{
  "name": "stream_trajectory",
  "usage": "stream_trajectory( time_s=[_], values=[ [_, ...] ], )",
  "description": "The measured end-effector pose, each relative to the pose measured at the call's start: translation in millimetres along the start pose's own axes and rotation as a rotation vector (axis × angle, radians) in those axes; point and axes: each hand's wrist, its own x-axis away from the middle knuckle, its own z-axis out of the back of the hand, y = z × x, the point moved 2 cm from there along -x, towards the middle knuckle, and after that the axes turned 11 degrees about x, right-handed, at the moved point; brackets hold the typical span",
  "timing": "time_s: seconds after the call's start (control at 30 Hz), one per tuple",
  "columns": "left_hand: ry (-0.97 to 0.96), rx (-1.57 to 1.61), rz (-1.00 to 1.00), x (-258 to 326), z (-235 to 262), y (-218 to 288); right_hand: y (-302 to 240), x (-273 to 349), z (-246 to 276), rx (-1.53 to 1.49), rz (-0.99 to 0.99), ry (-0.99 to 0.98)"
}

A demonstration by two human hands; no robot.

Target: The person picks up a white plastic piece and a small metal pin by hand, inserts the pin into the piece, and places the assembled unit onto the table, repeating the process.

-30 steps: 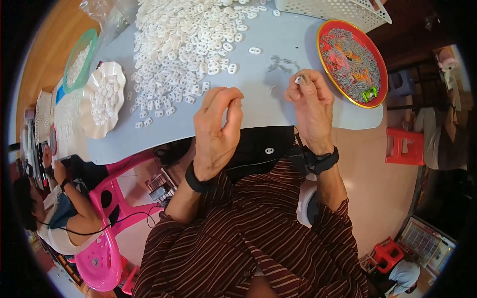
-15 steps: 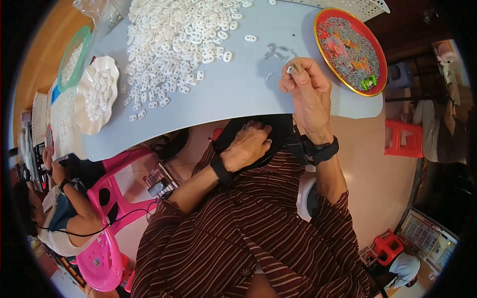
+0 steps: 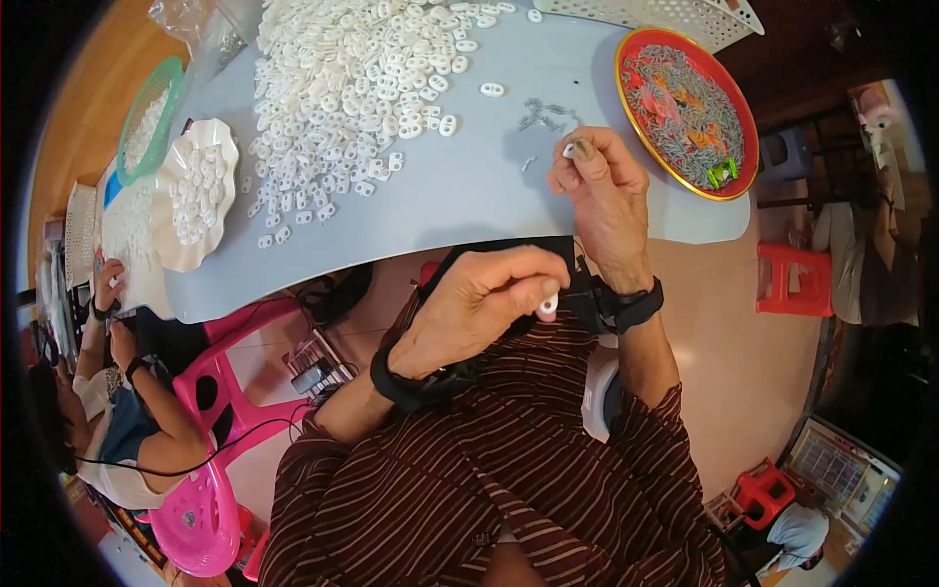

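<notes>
My left hand (image 3: 469,308) is over my lap at the table's front edge, thumb and forefinger pinching a small white two-hole plastic piece (image 3: 549,305). Above the table's edge to the right, my right hand (image 3: 611,196) is closed, with another small white piece (image 3: 569,151) between thumb and fingertips. Just beyond its fingertips lies a small cluster of thin grey pieces (image 3: 544,113). A big heap of white oval two-hole pieces (image 3: 362,88) spreads over the table. To the right stands a red gold-rimmed tray (image 3: 740,161) filled with small grey pieces and some orange and green items.
At the left of the table are a scalloped cream dish (image 3: 223,152) of white pieces and a green basket (image 3: 168,117). A white perforated basket (image 3: 675,14) stands at the back right. Another person (image 3: 147,421) sits at the left near a pink chair (image 3: 201,519).
My left hand has risen from my lap toward my right hand and now shows a white piece in its pinch. My right hand has hardly moved.
</notes>
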Motion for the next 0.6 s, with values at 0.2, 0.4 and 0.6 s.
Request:
stream_trajectory(
  time_s=[0.2, 0.4, 0.6],
  values=[
    [0.229, -0.101, -0.222, -18.5, 7.3, 25.2, -3.0, 3.4, -0.3, -0.04, 0.058, -0.042],
    [0.429, -0.11, -0.459, -46.7, 18.7, 20.2, -10.7, 12.0, -17.0, 0.144, 0.08, 0.021],
    [0.435, -0.381, -0.547, -52.4, 11.2, 22.9, -5.0, 8.3, -17.2, 0.212, 0.038, 0.034]
  ],
)
